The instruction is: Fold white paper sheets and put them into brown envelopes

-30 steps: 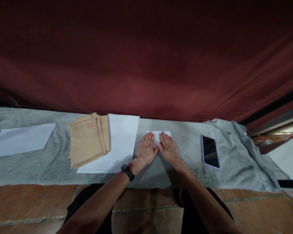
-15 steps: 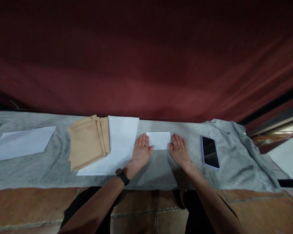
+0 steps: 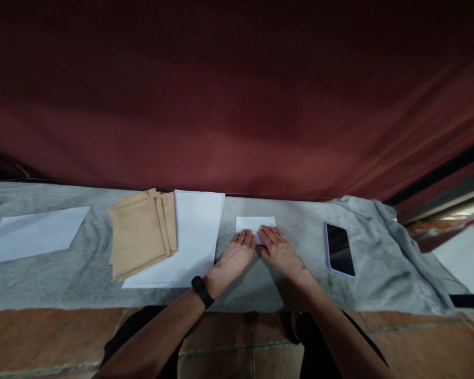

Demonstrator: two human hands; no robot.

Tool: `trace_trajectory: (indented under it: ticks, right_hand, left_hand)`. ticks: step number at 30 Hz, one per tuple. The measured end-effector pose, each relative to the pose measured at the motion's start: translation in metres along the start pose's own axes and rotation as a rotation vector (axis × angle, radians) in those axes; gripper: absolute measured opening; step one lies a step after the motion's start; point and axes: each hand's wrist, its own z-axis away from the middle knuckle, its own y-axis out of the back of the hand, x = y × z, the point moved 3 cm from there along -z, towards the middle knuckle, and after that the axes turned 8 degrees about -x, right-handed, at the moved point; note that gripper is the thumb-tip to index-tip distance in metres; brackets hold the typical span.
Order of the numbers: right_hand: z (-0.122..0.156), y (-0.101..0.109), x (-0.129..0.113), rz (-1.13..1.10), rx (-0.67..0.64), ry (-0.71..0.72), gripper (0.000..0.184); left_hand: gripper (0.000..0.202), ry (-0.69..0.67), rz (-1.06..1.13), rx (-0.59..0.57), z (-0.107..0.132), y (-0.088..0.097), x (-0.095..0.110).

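A small folded white paper (image 3: 254, 225) lies on the grey cloth (image 3: 308, 263) in front of me. My left hand (image 3: 234, 256) lies flat with its fingers stretched onto the paper's near left edge; a black band sits on that wrist. My right hand (image 3: 278, 249) also lies flat, fingers spread over the paper's near right part. The two hands almost touch at the thumbs. Neither hand grips anything.
Left of my hands lies a stack of white sheets (image 3: 193, 237) with several tan envelopes (image 3: 140, 231) fanned on it. Another white sheet (image 3: 31, 231) lies far left. A dark phone (image 3: 339, 248) rests at the right. A red curtain (image 3: 237, 105) hangs behind.
Half a second ago my hands lay apart at the paper's two sides; they have slid back together over its near edge.
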Motion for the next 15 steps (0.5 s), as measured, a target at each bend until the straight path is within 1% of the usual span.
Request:
trace_trajectory:
  ticks: [4,6,7,9,11,12,13,14,15]
  right_hand:
    - [-0.007,0.003,-0.013,-0.02,0.007,0.0,0.048]
    - [-0.011,0.008,-0.015,-0.063,0.014,-0.028,0.045]
    - [-0.012,0.011,-0.013,-0.109,0.028,-0.048,0.045]
    - [-0.014,0.021,-0.005,-0.3,0.119,-0.133,0.04]
    - [-0.015,0.029,0.005,-0.64,0.283,-0.254,0.035]
    - [-0.015,0.03,0.008,-0.846,0.36,-0.301,0.035]
    - [-0.015,0.029,0.009,-1.05,0.414,-0.328,0.036]
    - [-0.016,0.026,0.006,-1.233,0.439,-0.335,0.038]
    - [-0.016,0.021,0.002,-1.382,0.439,-0.333,0.038]
  left_hand:
    - [0.048,0.016,0.01,0.007,0.001,0.009,0.001]
    - [0.044,-0.011,0.029,0.048,0.002,0.019,0.0]
    - [0.044,-0.018,0.058,0.102,0.003,0.025,-0.002]
    - [0.049,0.031,0.185,0.274,0.003,0.04,-0.009]
    - [0.068,0.184,0.439,0.457,0.003,0.05,-0.02]
    - [0.078,0.274,0.619,0.506,0.003,0.05,-0.026]
    - [0.083,0.347,0.825,0.506,0.002,0.048,-0.029]
    - [0.085,0.392,1.043,0.456,0.001,0.043,-0.03]
    - [0.083,0.403,1.251,0.37,-0.001,0.036,-0.028]
